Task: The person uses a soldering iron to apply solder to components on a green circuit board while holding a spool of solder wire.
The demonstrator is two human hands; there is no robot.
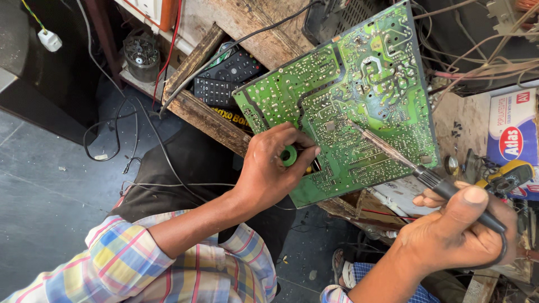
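Green circuit board (pixel 342 106), solder side up, resting tilted on the edge of a rough wooden bench (pixel 213 120), lower edge toward the body. Probably light and stiff, yet fragile: thin, with many fine solder points and traces, so better taken by the bare edges, not pressed on the joints. Likely a little sharp underneath from component legs, hidden here.

Left hand (pixel 269 168) closed at the lower edge of the board, fingers curled over a small green spool (pixel 289 155), apparently solder wire, pinched between thumb and fingers; also touching the board and steadying it. Grip firm but not tight, to judge from the relaxed knuckles.

Right hand (pixel 457 233) wrapped fully around the dark handle of a soldering iron (pixel 404 163), thumb on top, no gap between fingers. Metal tip reaching the middle of the board, touching or just above the surface; cannot tell which. Hot shaft, so only the handle safe to hold.

Nearby: black remote controls (pixel 227 78) in a wooden tray behind the board, tangled wires (pixel 477 62) to the right.
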